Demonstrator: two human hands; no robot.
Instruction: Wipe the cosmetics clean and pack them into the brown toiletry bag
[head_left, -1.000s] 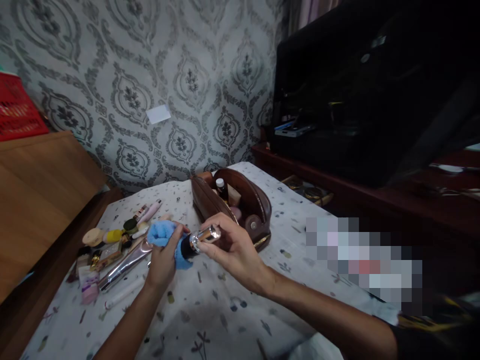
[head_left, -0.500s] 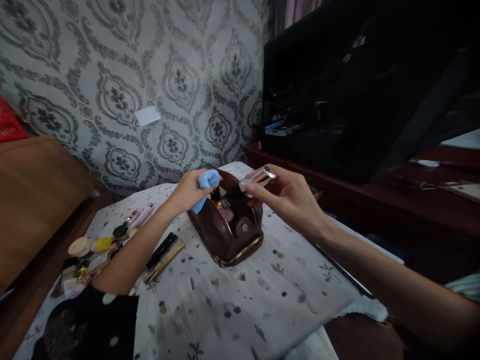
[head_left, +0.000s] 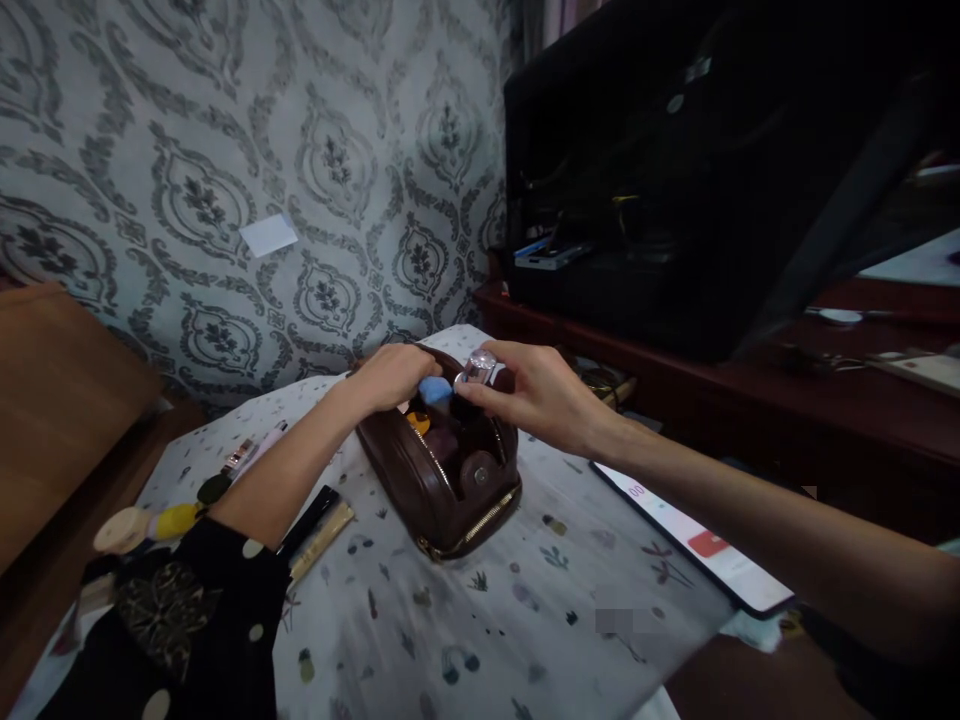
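Note:
A dark brown zipped pouch (head_left: 439, 500) stands unzipped on the patterned tablecloth, with small items inside, one of them orange-yellow (head_left: 419, 423). My left hand (head_left: 394, 378) is closed at the pouch's left opening, its fingertips on a small blue cloth (head_left: 435, 390) that sits down in the mouth; the fingers are partly hidden. Over the right side of the opening, my right hand (head_left: 540, 395) pinches a shiny silver cylinder (head_left: 478, 367) between thumb and fingers. Its lower end is in the dark and I cannot make it out.
Left of the pouch lie a black tube and a gold tube (head_left: 322, 540). More cosmetics, with a yellow sponge-like piece (head_left: 176, 520), sit beyond my left forearm. A lit phone (head_left: 705, 545) lies under my right forearm. A large dark screen (head_left: 675, 200) stands at the right.
My left hand has lowered the blue cloth into the pouch's mouth. My right hand has brought the silver cylinder left and slightly down. The view has shifted, showing the phone.

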